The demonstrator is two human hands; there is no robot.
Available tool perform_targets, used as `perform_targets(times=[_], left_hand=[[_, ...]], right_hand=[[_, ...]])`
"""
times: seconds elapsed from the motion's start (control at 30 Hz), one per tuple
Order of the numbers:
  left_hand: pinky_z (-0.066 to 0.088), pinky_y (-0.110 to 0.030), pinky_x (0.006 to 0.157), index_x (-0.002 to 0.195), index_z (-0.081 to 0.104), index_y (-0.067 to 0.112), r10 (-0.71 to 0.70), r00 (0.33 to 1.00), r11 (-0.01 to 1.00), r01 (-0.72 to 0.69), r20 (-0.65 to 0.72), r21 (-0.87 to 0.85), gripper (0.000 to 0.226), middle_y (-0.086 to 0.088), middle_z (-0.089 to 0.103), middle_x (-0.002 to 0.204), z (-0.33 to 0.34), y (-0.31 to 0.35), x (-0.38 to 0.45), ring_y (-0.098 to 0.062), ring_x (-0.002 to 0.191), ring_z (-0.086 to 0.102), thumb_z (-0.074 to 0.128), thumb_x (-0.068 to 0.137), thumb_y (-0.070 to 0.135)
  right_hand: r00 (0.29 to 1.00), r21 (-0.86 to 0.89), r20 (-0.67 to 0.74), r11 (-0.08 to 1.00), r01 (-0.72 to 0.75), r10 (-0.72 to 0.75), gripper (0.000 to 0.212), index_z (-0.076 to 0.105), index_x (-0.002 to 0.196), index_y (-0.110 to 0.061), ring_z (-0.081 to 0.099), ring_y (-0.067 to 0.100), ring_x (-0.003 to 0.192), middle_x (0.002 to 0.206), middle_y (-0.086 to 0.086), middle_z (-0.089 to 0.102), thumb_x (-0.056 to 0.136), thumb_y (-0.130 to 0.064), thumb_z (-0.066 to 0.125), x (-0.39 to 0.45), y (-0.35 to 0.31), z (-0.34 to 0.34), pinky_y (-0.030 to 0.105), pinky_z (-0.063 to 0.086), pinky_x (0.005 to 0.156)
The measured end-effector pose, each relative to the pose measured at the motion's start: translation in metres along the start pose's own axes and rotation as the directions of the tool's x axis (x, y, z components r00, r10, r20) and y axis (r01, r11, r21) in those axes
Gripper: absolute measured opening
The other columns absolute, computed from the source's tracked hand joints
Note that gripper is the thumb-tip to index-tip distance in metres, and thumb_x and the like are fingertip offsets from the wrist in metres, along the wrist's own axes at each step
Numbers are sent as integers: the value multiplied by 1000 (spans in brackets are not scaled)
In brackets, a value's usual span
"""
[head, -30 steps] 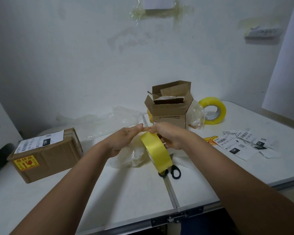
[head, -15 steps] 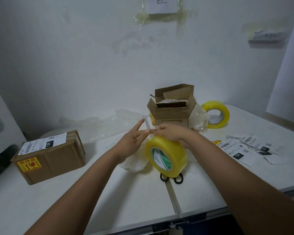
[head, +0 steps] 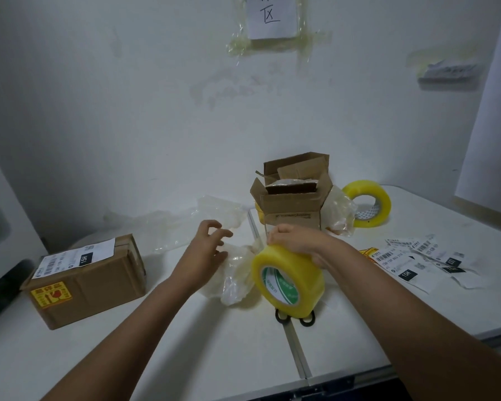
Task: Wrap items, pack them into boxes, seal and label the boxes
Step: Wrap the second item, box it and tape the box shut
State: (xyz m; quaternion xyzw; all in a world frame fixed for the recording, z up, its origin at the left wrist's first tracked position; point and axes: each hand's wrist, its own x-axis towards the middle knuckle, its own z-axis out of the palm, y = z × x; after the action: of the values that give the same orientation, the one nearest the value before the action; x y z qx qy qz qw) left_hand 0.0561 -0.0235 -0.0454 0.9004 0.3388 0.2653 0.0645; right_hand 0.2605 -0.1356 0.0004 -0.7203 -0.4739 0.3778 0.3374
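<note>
From the head view I count two cardboard boxes: a sealed box (head: 90,280) with a white label at lower left, an open box (head: 294,195) at centre; I also count two glossy yellow tape rolls; my right hand (head: 297,241) is clamped over the top of the tape roll (head: 289,280) at centre, above black scissors (head: 295,319); the second roll (head: 369,204) stands right of the open box; my left hand (head: 206,253) hangs empty, fingers spread, over crinkled clear plastic wrap (head: 237,273); flat paper labels (head: 422,260) lie at right on the white table (head: 214,357).
</note>
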Motion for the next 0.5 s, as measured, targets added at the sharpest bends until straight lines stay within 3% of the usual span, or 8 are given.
perform_targets(times=[0.07, 0.13, 0.23, 0.33, 0.4, 0.5], left_hand=[[40, -38, 95, 130, 53, 25, 16, 995, 965, 11, -100, 261, 55, -5, 37, 141, -1, 4, 0, -25, 121, 50, 78, 81, 28], [33, -45, 98, 131, 44, 30, -159, 976, 909, 203, -150, 364, 66, -3, 31, 143, -5, 7, 1, -28, 128, 39, 75, 77, 51], [44, -37, 84, 121, 43, 22, -394, 919, 905, 393, -31, 163, 58, -7, 42, 126, -4, 7, 6, -27, 102, 52, 71, 81, 54], [39, -28, 73, 106, 64, 18, -339, 941, 941, 339, -7, 3, 25, -4, 64, 108, 3, 10, 6, -21, 95, 58, 69, 88, 36], [43, -27, 79, 101, 73, 17, -299, 954, 954, 298, -29, -27, 19, -1, 72, 103, 7, 14, 5, -20, 101, 63, 65, 92, 32], [37, -39, 107, 102, 75, 19, -306, 947, 952, 301, 100, 56, 45, 1, 74, 101, 3, 19, 3, -22, 99, 63, 45, 98, 52]], right_hand=[[1000, -1, 26, 1000, -10, 10, 18, 61, 112, -25, 57, 27, 102, 115, 6, 58, 97, -34, 55, 0, -2, -2, 39, 49, 88], [999, 7, 44, 1000, -23, 23, 14, 61, 107, -26, 58, 30, 106, 118, 7, 59, 97, -33, 55, 0, -3, -3, 41, 50, 89], [999, 34, 41, 999, -19, 18, 11, 61, 102, -25, 57, 25, 92, 107, 5, 59, 97, -32, 54, 0, -3, -1, 36, 50, 80], [1000, 10, 18, 1000, 13, -13, 12, 60, 101, -23, 54, 21, 87, 98, 1, 57, 99, -32, 52, 1, -1, 2, 33, 48, 77], [1000, -16, 0, 999, 27, -27, 13, 61, 99, -24, 54, 21, 90, 100, 0, 57, 99, -33, 51, 2, 0, 3, 34, 47, 80], [999, -9, -23, 999, 39, -39, 13, 63, 98, -25, 54, 18, 88, 103, 0, 59, 97, -34, 53, 2, 1, 5, 30, 46, 73]])
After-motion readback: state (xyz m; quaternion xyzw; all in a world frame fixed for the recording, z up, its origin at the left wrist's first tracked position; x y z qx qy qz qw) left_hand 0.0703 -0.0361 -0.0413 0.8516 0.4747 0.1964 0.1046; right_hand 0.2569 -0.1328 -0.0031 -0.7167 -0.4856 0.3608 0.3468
